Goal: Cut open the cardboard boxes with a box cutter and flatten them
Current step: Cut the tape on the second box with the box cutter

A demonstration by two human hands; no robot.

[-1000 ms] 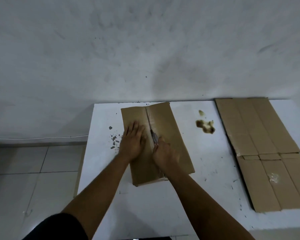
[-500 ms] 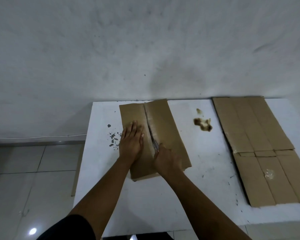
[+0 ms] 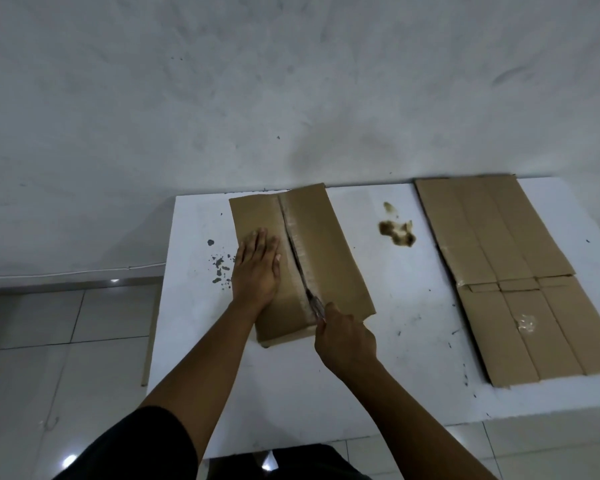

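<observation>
A grey wall (image 3: 291, 81) fills the upper view, with a tiled floor (image 3: 49, 341) at the left. A white table (image 3: 413, 341) stands against the wall. At its right lies a flat sheet (image 3: 510, 265) of cardboard, opened out and creased into panels. A brown stain (image 3: 397, 232) marks the table between the sheet and the box (image 3: 329, 247), and dark specks (image 3: 220, 268) lie just left of the box.

The box lies on the left half of the table, its taped seam running from the far edge toward the person. The left hand (image 3: 257, 271) presses flat on the box's left flap, fingers straight and together, just beside the seam. The right hand (image 3: 345, 337) sits at the box's near edge, fingers curled round the cutter (image 3: 315, 304). The cutter's blade points away from the hand and sits in the seam close to the near end; its handle is hidden in the fist. The seam beyond the blade shows a dark slit.
</observation>
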